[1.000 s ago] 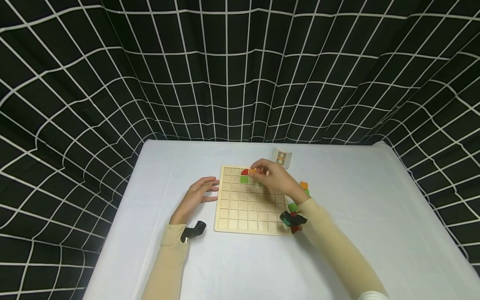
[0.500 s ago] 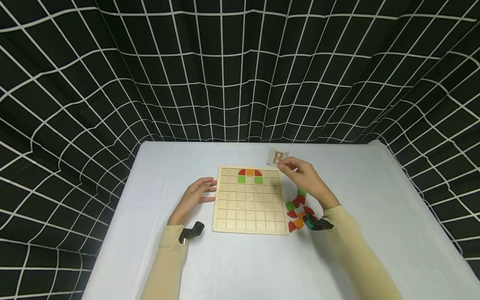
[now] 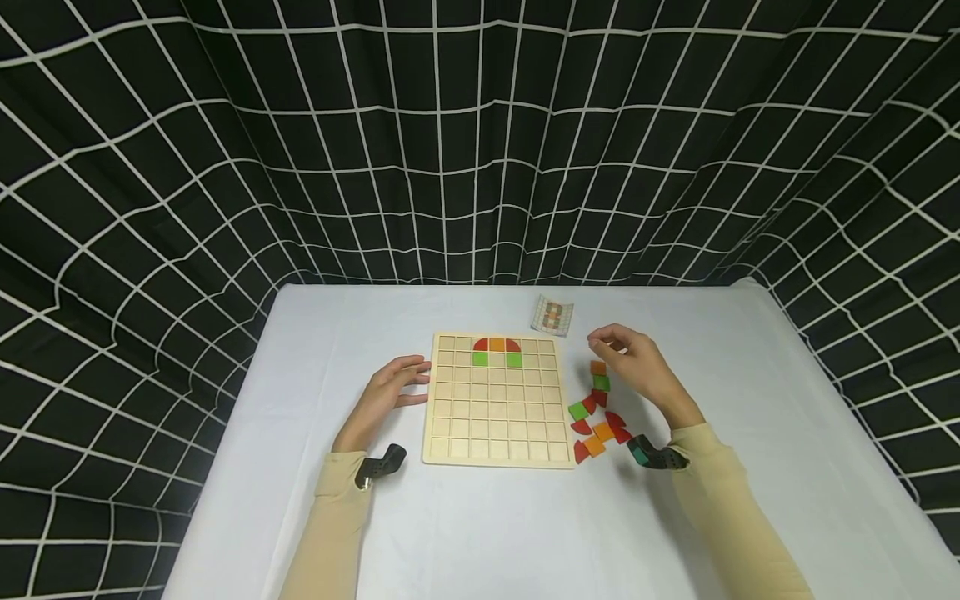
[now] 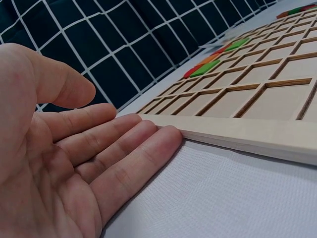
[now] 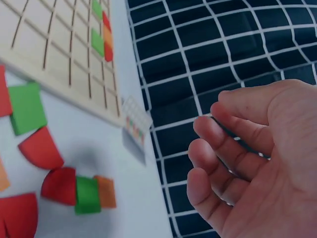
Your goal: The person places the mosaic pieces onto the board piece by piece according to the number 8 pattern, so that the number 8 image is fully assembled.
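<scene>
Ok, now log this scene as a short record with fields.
board: wooden, gridded
far row: two red pieces flanking an orange square
next row: two green squares, a bare cell between
loose pieces: red, green and orange, right of board
card: patterned, beyond the board's far right corner
left hand: at the board's left edge
right hand: holds nothing

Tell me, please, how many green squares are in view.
4: the left square and right square on the board; the far square and near square on the table, to its right. Others may be hidden.
</scene>
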Tool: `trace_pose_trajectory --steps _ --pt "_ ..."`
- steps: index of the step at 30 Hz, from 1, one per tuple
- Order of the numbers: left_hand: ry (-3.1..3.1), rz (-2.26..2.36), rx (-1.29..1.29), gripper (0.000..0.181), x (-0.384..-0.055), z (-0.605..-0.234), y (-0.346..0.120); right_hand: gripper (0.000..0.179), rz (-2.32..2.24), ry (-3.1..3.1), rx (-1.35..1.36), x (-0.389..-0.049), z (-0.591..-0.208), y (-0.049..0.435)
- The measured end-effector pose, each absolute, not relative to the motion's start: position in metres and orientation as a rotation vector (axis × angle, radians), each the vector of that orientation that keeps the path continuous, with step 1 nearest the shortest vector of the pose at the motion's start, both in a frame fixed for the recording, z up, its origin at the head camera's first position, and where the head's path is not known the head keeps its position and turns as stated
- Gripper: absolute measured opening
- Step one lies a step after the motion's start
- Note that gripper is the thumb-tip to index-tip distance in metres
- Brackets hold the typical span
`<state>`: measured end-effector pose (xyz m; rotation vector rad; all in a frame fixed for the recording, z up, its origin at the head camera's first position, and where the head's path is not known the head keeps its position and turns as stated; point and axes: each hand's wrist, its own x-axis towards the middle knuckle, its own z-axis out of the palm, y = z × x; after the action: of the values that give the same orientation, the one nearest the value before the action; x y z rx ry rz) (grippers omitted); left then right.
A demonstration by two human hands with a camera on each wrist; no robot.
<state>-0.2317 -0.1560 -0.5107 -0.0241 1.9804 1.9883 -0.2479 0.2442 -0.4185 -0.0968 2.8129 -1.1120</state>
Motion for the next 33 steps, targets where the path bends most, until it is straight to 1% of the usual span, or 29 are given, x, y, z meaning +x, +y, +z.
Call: trace_pose_trajectory --steps 10,21,24,28,33 --pt "1.986 1.978 -0.008 0.042 -0.233 -0.511 -0.157 0.039 -1.056 2.779 0.067 -0.251 -0.438 0.258" --pt "1.996 1.972 -0.008 0.042 -0.232 -0.51 -0.157 0.037 -1.001 2.744 0.115 -0.251 -0.454 0.263" --pt "1.994 1.977 -0.001 0.042 -0.233 -0.51 -0.157 0.034 -1.002 2.739 0.122 -0.25 -0.457 0.264" --pt "1.984 1.987 -0.003 0.041 -0.233 -0.511 -0.157 0.029 -0.997 2.734 0.051 -0.246 -0.461 0.266" --pt "1.982 1.988 -0.005 0.041 -0.232 -0.511 -0.157 0.028 -0.96 2.682 -0.078 -0.238 -0.462 0.269"
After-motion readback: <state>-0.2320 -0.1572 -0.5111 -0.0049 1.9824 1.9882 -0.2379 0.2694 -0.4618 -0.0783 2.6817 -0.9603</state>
